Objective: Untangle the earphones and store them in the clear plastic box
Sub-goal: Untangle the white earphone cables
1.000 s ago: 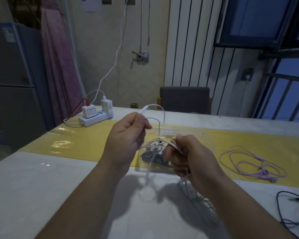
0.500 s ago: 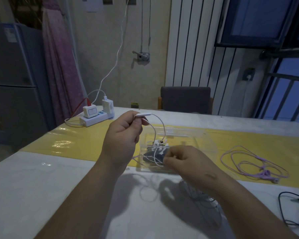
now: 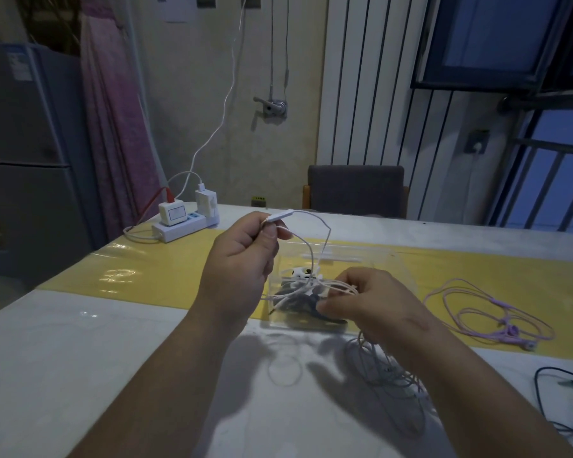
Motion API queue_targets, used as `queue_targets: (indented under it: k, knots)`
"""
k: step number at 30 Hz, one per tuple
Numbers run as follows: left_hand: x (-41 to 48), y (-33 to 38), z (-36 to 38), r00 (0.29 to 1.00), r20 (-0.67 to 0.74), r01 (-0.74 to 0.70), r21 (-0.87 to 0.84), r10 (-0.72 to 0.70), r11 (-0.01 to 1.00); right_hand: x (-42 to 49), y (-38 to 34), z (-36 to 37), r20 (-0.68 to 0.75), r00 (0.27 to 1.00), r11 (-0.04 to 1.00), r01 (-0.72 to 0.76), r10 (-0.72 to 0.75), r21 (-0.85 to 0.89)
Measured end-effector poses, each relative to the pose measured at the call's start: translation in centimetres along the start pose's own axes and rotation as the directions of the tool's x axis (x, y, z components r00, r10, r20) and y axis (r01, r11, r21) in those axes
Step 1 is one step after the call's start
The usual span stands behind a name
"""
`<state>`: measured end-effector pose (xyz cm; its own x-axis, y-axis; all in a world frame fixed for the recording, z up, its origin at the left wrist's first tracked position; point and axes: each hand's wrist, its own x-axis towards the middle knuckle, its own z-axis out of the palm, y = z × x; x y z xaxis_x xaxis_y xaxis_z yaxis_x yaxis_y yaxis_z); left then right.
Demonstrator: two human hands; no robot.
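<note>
My left hand (image 3: pixel 242 259) pinches the white earphone cable (image 3: pixel 311 246) just below its inline remote, raised above the left end of the clear plastic box (image 3: pixel 371 259). The cable loops down from there to my right hand (image 3: pixel 374 305), which pinches a bundle of white strands over the box's front edge. Inside the box lie white earbuds and a dark pair of earphones (image 3: pixel 298 305). A loose heap of white cable (image 3: pixel 387 371) sits on the table under my right wrist.
Pink-purple earphones (image 3: pixel 490 312) lie coiled on the yellow runner to the right. A dark cable (image 3: pixel 563 398) lies at the right edge. A white power strip with chargers (image 3: pixel 186 223) sits at the far left corner; a chair (image 3: pixel 356 190) stands behind the table.
My left hand lifted the cable end with the remote higher. My right hand moved forward and down to the box's front edge with its strands.
</note>
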<state>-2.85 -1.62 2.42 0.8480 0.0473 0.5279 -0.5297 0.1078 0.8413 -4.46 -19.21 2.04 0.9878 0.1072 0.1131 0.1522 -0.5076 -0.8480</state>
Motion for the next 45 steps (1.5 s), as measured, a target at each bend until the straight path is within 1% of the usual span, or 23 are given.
queue_targets:
  k: [2, 4, 7, 9, 11, 14, 16, 18, 22, 27, 32, 35, 36, 39, 41, 43, 45]
  knots:
    - [0.0, 0.1, 0.0, 1.0, 0.007, 0.018, -0.043, -0.018, 0.999, -0.1, 0.1, 0.1, 0.056, 0.998, 0.998, -0.006, 0.01, -0.065]
    - [0.0, 0.2, 0.0, 0.999, 0.018, 0.031, -0.089, -0.03, 0.996, -0.1, 0.3, 0.5, 0.054, 0.998, 0.99, 0.023, -0.015, -0.142]
    - [0.1, 0.4, -0.1, 0.998, 0.025, 0.055, -0.168, -0.051, 0.984, -0.1, 0.4, 0.8, 0.034, 0.998, 0.984, 0.056, -0.05, -0.169]
    - [0.1, 0.5, -0.1, 0.997, 0.03, 0.072, -0.23, -0.067, 0.97, -0.2, 0.1, 0.8, 0.021, 0.998, 0.991, 0.057, -0.055, -0.119]
    - [0.1, 0.6, -0.1, 0.995, 0.031, 0.098, -0.297, -0.093, 0.95, -0.5, -0.3, 1.0, 0.031, 0.999, 0.999, 0.032, -0.031, -0.022]
    - [0.1, 0.7, 0.0, 0.989, 0.053, 0.148, -0.384, -0.138, 0.911, -0.9, -1.0, 1.2, 0.115, 0.993, 0.989, -0.023, 0.006, 0.146]
    - [0.0, 0.7, 0.0, 0.983, 0.083, 0.186, -0.43, -0.166, 0.884, -1.1, -1.3, 1.2, 0.17, 0.985, 0.981, -0.022, -0.011, 0.194]
    - [0.1, 0.7, 0.0, 0.976, 0.112, 0.216, -0.464, -0.185, 0.859, -1.0, -1.4, 1.1, 0.181, 0.983, 0.978, -0.001, -0.038, 0.211]
    - [0.0, 0.8, -0.1, 0.966, 0.166, 0.255, -0.504, -0.197, 0.825, -0.9, -1.2, 1.5, 0.142, 0.988, 0.986, 0.045, -0.069, 0.162]
    - [-0.1, 0.9, -0.2, 0.953, 0.227, 0.294, -0.537, -0.2, 0.79, -0.8, -1.0, 1.7, 0.144, 0.986, 0.982, 0.051, -0.078, 0.18]
    - [0.0, 0.9, -0.3, 0.953, 0.237, 0.295, -0.567, -0.191, 0.769, -0.2, -0.1, 2.1, 0.08, 0.997, 0.997, 0.002, -0.008, 0.073]
    - [0.0, 0.9, -0.3, 0.954, 0.236, 0.293, -0.585, -0.187, 0.756, -0.3, -0.2, 2.0, 0.118, 0.993, 1.0, 0.013, -0.015, 0.024]
    - [0.0, 0.9, -0.3, 0.954, 0.236, 0.293, -0.589, -0.187, 0.753, -0.4, -0.3, 2.0, 0.14, 0.99, 0.999, -0.003, -0.003, 0.044]
    - [0.1, 0.9, -0.4, 0.956, 0.228, 0.287, -0.59, -0.185, 0.754, -0.5, -0.2, 2.1, 0.2, 0.977, 0.961, -0.125, 0.076, 0.245]
    - [0.1, 0.9, -0.3, 0.96, 0.201, 0.278, -0.588, -0.196, 0.76, -0.5, -0.1, 2.1, 0.191, 0.977, 0.949, -0.144, 0.092, 0.279]
    - [0.3, 0.7, -0.2, 0.968, 0.118, 0.247, -0.56, -0.22, 0.791, -0.4, -0.2, 2.0, 0.159, 0.984, 0.955, -0.121, 0.079, 0.272]
    - [0.5, 0.3, -0.1, 0.971, -0.026, 0.2, -0.466, -0.239, 0.862, -0.5, -0.6, 1.8, 0.126, 0.991, 0.955, -0.07, 0.034, 0.289]
